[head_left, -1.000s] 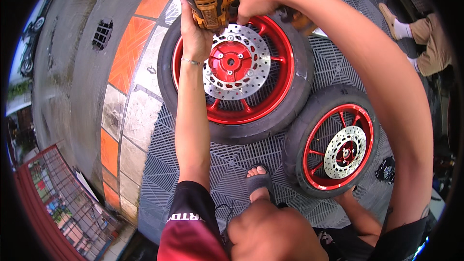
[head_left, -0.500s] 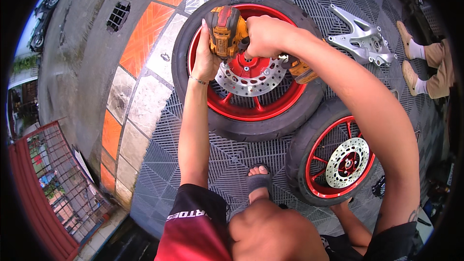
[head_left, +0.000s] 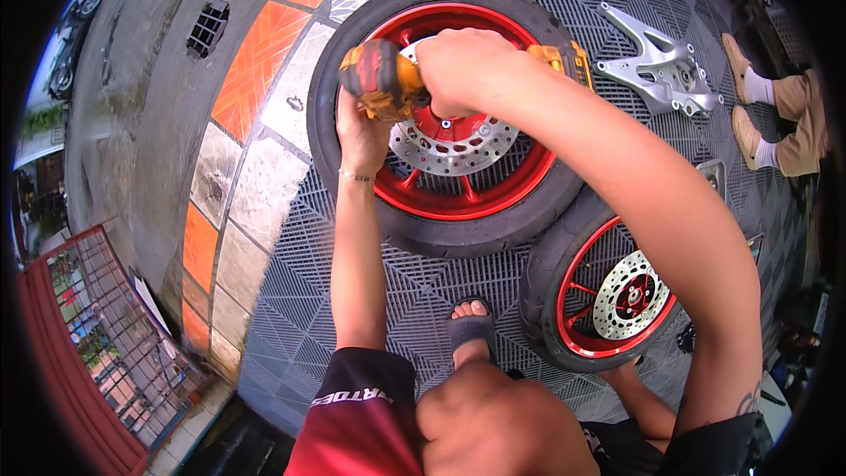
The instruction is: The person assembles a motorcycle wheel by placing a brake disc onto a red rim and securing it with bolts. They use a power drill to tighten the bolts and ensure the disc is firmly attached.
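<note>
A large motorcycle wheel (head_left: 352,176) with a black tyre, red rim and silver brake disc (head_left: 458,145) lies flat on the grey mat. Over its disc I hold an orange and black power driver (head_left: 383,79). My right hand (head_left: 463,66) grips the tool's handle. My left hand (head_left: 361,137) cups the tool's front end from below. A second, smaller red-rimmed wheel (head_left: 608,295) with its own disc lies to the lower right, touching the big tyre.
A silver metal bracket (head_left: 656,66) lies on the grey ribbed floor mat (head_left: 300,300) at the upper right. Another person's legs (head_left: 784,123) in tan trousers stand at the right edge. Orange and white tiles (head_left: 247,79) border the mat on the left. My sandalled foot (head_left: 471,335) rests between the wheels.
The view has shifted so the big wheel sits lower in frame. Both hands stay on the driver, which has moved from the wheel's far edge toward the disc's left side.
</note>
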Available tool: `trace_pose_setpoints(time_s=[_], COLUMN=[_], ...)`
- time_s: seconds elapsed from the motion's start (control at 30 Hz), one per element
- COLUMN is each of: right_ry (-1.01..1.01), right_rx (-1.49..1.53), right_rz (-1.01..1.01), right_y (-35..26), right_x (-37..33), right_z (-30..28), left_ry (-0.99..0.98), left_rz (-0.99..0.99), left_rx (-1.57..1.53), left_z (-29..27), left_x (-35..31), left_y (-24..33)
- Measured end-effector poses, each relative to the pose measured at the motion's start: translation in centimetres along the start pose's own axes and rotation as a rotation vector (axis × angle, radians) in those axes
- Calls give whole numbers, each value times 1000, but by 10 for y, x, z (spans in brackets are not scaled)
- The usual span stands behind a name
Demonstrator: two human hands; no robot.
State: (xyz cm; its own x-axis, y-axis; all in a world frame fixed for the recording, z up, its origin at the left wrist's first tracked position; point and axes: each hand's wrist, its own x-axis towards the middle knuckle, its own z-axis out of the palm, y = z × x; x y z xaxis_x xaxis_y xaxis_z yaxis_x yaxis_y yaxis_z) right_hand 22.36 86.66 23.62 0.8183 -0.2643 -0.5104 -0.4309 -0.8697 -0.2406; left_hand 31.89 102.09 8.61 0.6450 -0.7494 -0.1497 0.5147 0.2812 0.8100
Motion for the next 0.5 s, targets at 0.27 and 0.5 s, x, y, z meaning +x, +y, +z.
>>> trace_pose_setpoints(time_s=[0.27,0.5], right_ry=[-99,32], right_rx=[-223,-207], right_rz=[-109,-156], right_y=[-9,-4], right_x=[18,33], right_z=[-25,0], left_ry=[-3,12], left_rz=[408,445], left_rx=[328,281], left_z=[69,56], left_x=[-7,-5], left_y=[60,57])
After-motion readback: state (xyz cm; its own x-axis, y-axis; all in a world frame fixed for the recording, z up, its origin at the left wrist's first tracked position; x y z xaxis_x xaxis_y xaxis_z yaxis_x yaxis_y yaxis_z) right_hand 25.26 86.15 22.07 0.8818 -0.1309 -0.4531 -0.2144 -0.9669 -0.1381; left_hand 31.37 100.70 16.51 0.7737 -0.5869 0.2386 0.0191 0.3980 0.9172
